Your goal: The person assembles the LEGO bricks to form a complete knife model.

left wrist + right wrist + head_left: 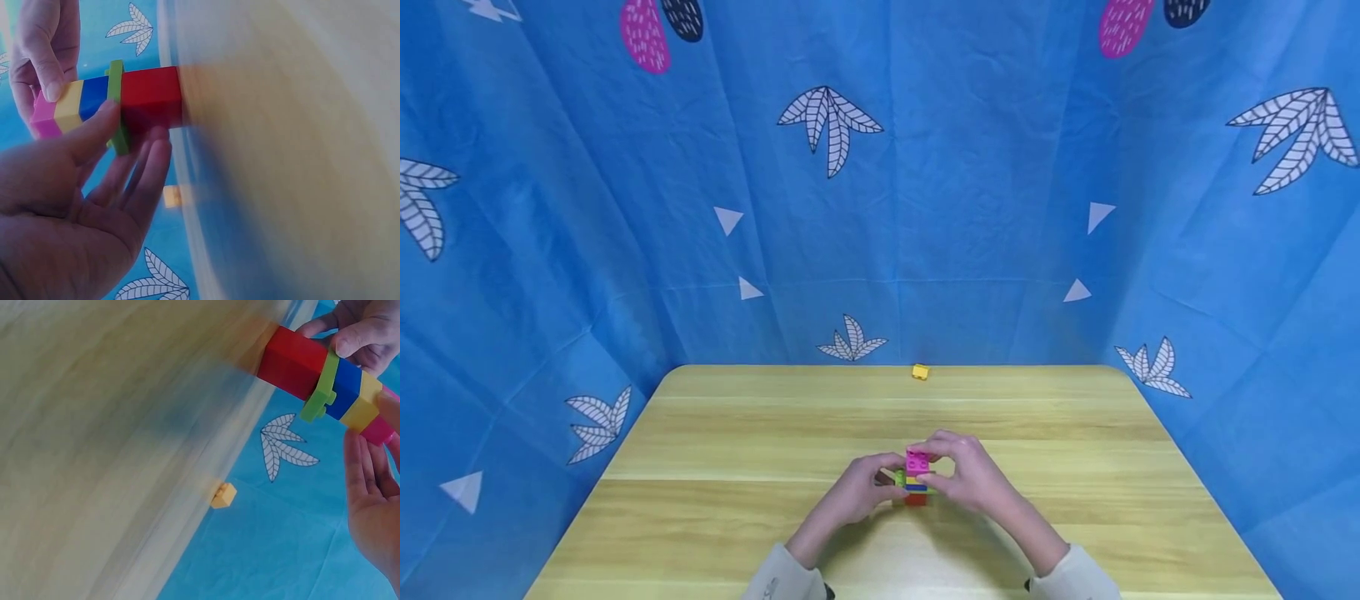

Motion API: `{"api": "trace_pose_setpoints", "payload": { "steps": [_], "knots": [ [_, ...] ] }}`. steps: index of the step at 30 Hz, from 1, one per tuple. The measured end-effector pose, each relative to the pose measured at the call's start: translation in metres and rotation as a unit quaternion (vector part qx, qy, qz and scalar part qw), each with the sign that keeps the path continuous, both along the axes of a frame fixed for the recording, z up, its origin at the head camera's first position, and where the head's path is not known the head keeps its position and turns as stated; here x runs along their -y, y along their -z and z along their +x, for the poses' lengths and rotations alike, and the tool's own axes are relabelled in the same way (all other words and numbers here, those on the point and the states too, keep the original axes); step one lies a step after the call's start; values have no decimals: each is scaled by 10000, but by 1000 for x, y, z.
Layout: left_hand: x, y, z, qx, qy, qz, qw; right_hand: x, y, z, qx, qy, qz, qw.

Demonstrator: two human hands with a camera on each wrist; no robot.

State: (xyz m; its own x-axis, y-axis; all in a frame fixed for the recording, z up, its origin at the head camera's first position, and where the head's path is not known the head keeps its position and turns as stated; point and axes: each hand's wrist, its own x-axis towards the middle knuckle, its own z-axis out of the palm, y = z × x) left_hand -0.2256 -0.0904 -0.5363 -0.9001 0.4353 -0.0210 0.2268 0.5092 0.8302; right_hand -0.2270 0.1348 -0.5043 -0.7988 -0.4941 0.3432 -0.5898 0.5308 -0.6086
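A tower of toy building bricks stands upright on the wooden table, between both hands. At its base is a red brick [152, 97]. Over that come a thin green plate [322, 387] wider than the tower, a blue brick [94, 94], a yellow brick [364, 405] and, topmost, a pink brick [917, 462]. My left hand [861, 492] holds the tower's lower part, its thumb at the green plate and blue brick. With thumb and fingers, my right hand [966, 473] pinches the top around the yellow and pink bricks. Fingers partly cover the upper bricks.
A small loose yellow brick [920, 372] lies at the far edge of the wooden table [737, 433]. Behind and on both sides hangs a blue patterned cloth [962, 208].
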Motion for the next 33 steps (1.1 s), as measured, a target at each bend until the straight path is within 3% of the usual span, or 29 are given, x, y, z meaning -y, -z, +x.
{"api": "trace_pose_setpoints", "payload": {
  "steps": [13, 27, 33],
  "knots": [
    [0, -4, -2, -46, 19, 7, 10000, 0, -3, -3, 131, -101, -36, 9999],
    [-2, 0, 4, 79, -40, -10, 10000, -2, -2, 1, 465, -170, -62, 9988],
    [-3, -3, 1, 23, 27, 58, 10000, -4, -4, -4, 371, -325, -79, 9988]
  ]
}}
